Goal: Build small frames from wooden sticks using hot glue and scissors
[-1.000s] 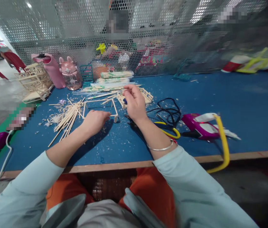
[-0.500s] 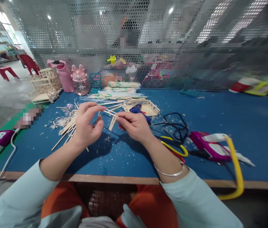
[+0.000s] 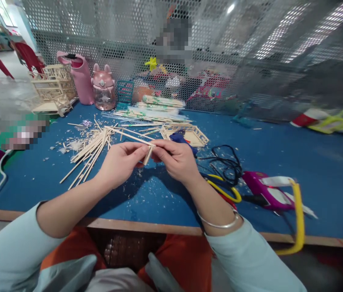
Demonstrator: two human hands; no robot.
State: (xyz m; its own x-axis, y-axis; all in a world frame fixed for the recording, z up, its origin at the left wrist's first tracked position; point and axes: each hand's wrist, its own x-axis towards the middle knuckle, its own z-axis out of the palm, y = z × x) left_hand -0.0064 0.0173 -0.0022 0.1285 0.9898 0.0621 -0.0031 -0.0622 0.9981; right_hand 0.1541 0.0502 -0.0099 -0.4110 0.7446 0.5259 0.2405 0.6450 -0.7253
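Observation:
Both my hands meet over the middle of the blue table, pinching one corner of a small frame of thin wooden sticks. My left hand has thumb and fingers closed on the short sticks at that corner. From the other side, my right hand pinches the same joint, its fingertips partly hidden. The frame's long sticks point away to the left. Loose wooden sticks lie in a heap beyond my left hand. A wooden stick tray, partly covered by a dark blue object, sits behind my right hand.
A purple-and-white glue gun lies right, near yellow-handled pliers and a black cord. Pink bottle, clear-based cup and stick model stand back left. Behind the table rises a perforated metal screen.
My left hand has moved from the frame's far left end to the corner by my right hand and closed there. The camera view has shifted slightly.

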